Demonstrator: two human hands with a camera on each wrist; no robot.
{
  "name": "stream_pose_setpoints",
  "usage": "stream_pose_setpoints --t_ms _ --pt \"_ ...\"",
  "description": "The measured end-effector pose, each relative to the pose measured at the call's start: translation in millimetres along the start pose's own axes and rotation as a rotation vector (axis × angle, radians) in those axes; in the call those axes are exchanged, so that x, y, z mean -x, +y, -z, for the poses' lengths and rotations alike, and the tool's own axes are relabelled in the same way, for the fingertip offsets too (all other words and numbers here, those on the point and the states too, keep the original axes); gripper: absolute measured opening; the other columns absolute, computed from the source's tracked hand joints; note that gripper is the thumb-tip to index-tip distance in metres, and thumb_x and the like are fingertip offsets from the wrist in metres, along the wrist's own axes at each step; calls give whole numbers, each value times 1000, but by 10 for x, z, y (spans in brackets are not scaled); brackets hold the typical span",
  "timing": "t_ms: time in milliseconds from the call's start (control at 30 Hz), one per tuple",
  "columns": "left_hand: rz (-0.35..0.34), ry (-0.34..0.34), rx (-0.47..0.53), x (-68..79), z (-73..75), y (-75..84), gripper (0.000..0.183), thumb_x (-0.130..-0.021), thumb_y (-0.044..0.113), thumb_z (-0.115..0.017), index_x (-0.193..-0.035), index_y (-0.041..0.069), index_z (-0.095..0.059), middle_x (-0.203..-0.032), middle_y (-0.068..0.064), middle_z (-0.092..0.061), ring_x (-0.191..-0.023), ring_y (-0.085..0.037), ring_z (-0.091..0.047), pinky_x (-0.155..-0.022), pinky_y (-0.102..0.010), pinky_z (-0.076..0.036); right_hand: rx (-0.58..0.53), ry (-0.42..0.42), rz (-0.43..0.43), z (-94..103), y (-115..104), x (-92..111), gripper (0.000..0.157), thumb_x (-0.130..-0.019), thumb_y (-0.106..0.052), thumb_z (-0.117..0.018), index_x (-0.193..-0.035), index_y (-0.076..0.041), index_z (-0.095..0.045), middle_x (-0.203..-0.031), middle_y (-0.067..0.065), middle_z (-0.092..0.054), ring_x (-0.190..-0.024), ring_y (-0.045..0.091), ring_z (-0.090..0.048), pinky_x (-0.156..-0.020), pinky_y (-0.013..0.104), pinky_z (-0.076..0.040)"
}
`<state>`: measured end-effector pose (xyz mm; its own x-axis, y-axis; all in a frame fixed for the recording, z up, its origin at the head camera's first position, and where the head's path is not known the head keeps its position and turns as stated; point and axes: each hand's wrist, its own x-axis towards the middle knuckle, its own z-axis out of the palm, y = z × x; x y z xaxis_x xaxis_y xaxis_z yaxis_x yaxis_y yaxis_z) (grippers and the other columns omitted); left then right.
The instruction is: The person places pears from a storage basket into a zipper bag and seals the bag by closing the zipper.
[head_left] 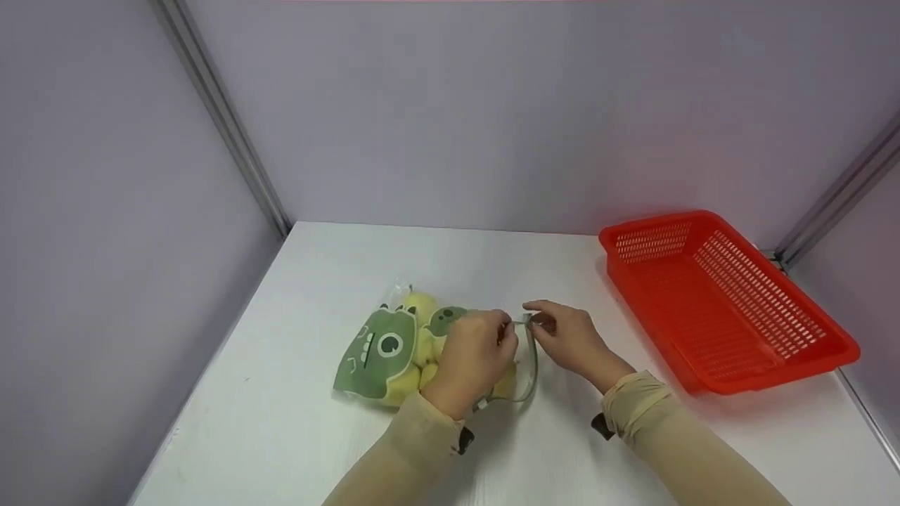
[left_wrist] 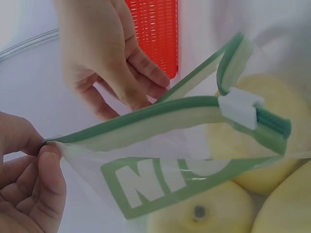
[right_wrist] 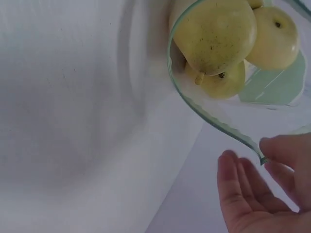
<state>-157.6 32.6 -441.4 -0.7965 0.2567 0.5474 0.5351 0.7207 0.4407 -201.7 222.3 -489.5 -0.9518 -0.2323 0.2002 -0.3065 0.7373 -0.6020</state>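
A clear zip bag [head_left: 394, 344] with a green one-eyed monster print lies on the white table, holding several yellow pears [right_wrist: 218, 39]. Its mouth gapes on the right side, edged by a green zip strip [left_wrist: 141, 115]. A white slider [left_wrist: 238, 108] sits at one end of that strip. My left hand [head_left: 474, 358] pinches the rim between thumb and forefinger, over the bag's right part. Just to its right, my right hand [head_left: 573, 341] pinches the rim with thumb and forefinger, the other fingers [right_wrist: 231, 182] held apart from it.
A red plastic basket [head_left: 668, 330] with slotted walls stands at the right of the table [head_left: 281, 436]. Pale panels [head_left: 450, 119] rise behind and at both sides, with metal posts [head_left: 225, 119] at the corners.
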Motion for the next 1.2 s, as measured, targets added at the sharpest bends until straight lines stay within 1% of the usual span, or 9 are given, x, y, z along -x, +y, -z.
stream_pose_setpoints --t_ms 167,333,500,667,733,900,1033,1133,1200 --pt "-8 16 -6 93 -58 20 8 -87 12 -65 -81 9 -70 -67 3 -63 -56 -4 -51 -52 -16 -43 19 15 -17 -33 12 -46 23 -90 -12 -63 -110 -16 -73 -102 1 -73 -87 15 -68 -79 37 -56" --pt "-12 13 -25 178 -88 54 8 -87 15 -65 -89 9 -71 -71 3 -65 -60 -4 -55 -56 -14 -46 29 0 -11 -53 3 -56 26 -88 -9 -63 -110 -16 -74 -107 1 -73 -93 17 -68 -82 38 -55" --pt "-45 21 -6 257 -98 33 14 -86 15 -68 -98 8 -71 -76 3 -67 -65 -4 -59 -59 -14 -48 16 38 -49 -44 4 -81 25 -88 -9 -63 -108 -18 -76 -103 1 -74 -86 15 -65 -78 37 -55" --pt "-173 83 -20 420 -127 -45 20 -84 17 -70 -103 10 -69 -81 4 -65 -70 -6 -60 -62 -18 -49 -22 38 -97 -37 29 -98 25 -88 -10 -63 -107 -18 -76 -98 1 -74 -79 13 -62 -73 34 -54" --pt "-241 95 -43 526 -122 -95 25 -84 21 -69 -107 11 -69 -88 4 -65 -79 -9 -61 -70 -22 -50 -41 31 -116 -38 37 -103 24 -88 -11 -64 -107 -18 -76 -96 0 -74 -79 12 -63 -73 33 -55" --pt "-399 29 -78 847 -61 -299 51 -79 40 -72 -122 14 -64 -116 -2 -64 -110 -20 -58 -96 -38 -45 -67 14 -122 -32 28 -124 24 -89 -11 -63 -109 -18 -75 -96 0 -74 -81 12 -65 -75 34 -56" --pt "-456 -19 -158 1070 -25 -476 65 -70 50 -78 -124 17 -63 -130 -3 -59 -124 -26 -52 -100 -43 -41 -97 4 -130 -22 13 -146 24 -90 -12 -63 -109 -19 -75 -96 1 -74 -81 13 -65 -74 33 -56" --pt "-483 -1 -236 1160 -35 -565 58 -67 42 -82 -116 16 -67 -133 -4 -58 -127 -27 -51 -96 -42 -42 -117 3 -134 -16 16 -158 23 -90 -13 -62 -109 -18 -75 -96 1 -74 -80 12 -67 -73 32 -56" --pt "-516 36 -280 1189 -52 -600 43 -72 34 -79 -109 15 -70 -133 -5 -59 -124 -28 -54 -93 -41 -44 -122 3 -126 -17 19 -167 23 -90 -13 -62 -109 -17 -75 -96 2 -74 -79 11 -68 -72 31 -56"
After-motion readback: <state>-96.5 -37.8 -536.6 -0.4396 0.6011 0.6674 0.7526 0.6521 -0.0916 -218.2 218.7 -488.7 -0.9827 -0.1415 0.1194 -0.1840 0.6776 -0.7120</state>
